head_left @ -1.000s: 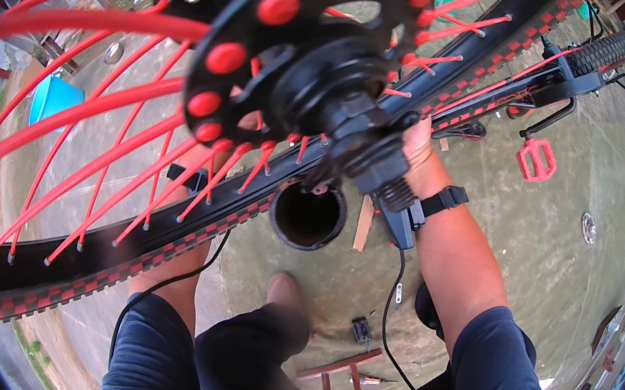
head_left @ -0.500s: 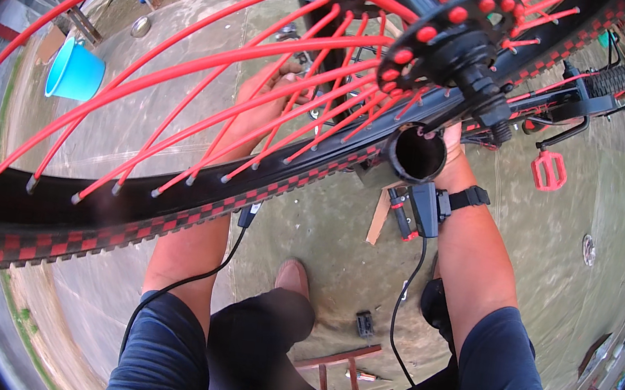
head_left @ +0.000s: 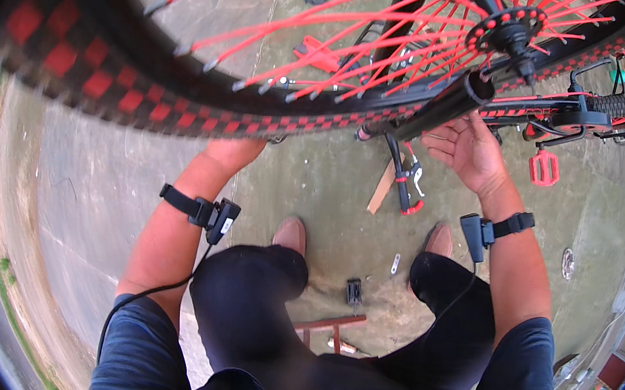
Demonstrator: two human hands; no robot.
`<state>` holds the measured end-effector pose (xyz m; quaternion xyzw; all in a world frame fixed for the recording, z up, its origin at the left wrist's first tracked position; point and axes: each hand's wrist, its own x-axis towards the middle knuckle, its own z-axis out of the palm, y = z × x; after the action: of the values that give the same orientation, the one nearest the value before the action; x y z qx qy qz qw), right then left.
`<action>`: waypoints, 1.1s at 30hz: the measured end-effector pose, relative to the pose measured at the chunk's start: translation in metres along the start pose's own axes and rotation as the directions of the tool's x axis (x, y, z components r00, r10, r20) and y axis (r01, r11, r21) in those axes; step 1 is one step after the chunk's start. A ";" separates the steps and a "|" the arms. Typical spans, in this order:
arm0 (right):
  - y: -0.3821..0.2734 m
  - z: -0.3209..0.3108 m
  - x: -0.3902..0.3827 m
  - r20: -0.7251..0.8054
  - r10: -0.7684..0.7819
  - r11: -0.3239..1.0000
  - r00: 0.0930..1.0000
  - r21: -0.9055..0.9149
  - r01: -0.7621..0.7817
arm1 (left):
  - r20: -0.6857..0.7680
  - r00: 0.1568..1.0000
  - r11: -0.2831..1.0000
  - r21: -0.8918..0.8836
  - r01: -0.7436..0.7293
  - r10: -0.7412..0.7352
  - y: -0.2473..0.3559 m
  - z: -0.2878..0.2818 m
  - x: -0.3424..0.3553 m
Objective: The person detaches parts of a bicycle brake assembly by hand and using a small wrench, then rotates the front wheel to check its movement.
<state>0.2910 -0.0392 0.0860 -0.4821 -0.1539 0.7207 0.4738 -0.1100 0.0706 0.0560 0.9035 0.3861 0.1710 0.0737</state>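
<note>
A bicycle wheel with red spokes [head_left: 328, 16] and a red-and-black checkered tire [head_left: 173, 115] hangs close across the top of the view. My left hand [head_left: 237, 152] is at the tire's lower edge; its fingers are hidden behind the tire. Beside the wheel runs a thick black tube [head_left: 451, 101] with an open round end. Below that tube my right hand [head_left: 466, 154] is turned palm up, its fingers apart and the fingertips near or against the frame. I see nothing held in it. A handlebar grip with a red end [head_left: 405, 195] and a silver brake lever [head_left: 417, 179] hang under the frame.
The red pedal [head_left: 543, 169] and rear wheel [head_left: 616, 109] stretch off to the right. A strip of cardboard [head_left: 383, 187] lies behind the handlebar. On the ground are a black pedal [head_left: 353, 291], a small silver part [head_left: 396, 264] and a reddish frame [head_left: 331, 324] near my feet.
My left hand has moved from behind the spokes down to the tire's lower edge. My right hand has come out from behind the tube, fingers spread. The wheel appears in a different place.
</note>
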 end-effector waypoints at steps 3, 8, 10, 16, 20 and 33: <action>0.001 0.001 -0.035 -0.098 0.037 0.986 0.995 -0.158 -0.052 | 0.005 1.000 0.997 -0.067 0.025 -0.024 0.020 -0.011 -0.007; 0.003 0.032 -0.092 -0.069 0.023 0.923 0.997 -0.381 -0.048 | 0.196 0.981 0.987 -0.157 0.041 -0.010 0.048 -0.029 -0.013; 0.005 0.049 -0.111 -0.036 -0.043 0.916 0.998 -0.401 0.025 | 0.181 0.983 0.990 -0.141 -0.012 0.038 0.053 -0.024 -0.016; 0.007 0.087 -0.147 0.166 -0.250 0.900 0.954 -0.324 0.292 | 0.235 0.969 0.982 -0.150 0.118 -0.081 0.068 -0.021 -0.019; 0.035 0.080 -0.154 0.088 -0.318 0.927 0.944 -0.180 0.329 | 0.256 0.958 0.974 -0.149 0.171 -0.129 0.085 -0.018 -0.021; 0.055 0.040 -0.182 0.026 -0.323 0.880 0.946 -0.360 0.311 | 0.252 0.947 0.971 -0.082 0.225 -0.198 0.142 -0.004 -0.030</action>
<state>0.2436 -0.2088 0.1685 -0.5411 -0.3514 0.5848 0.4917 -0.0351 -0.0494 0.0899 0.8654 0.4589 0.0716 0.1879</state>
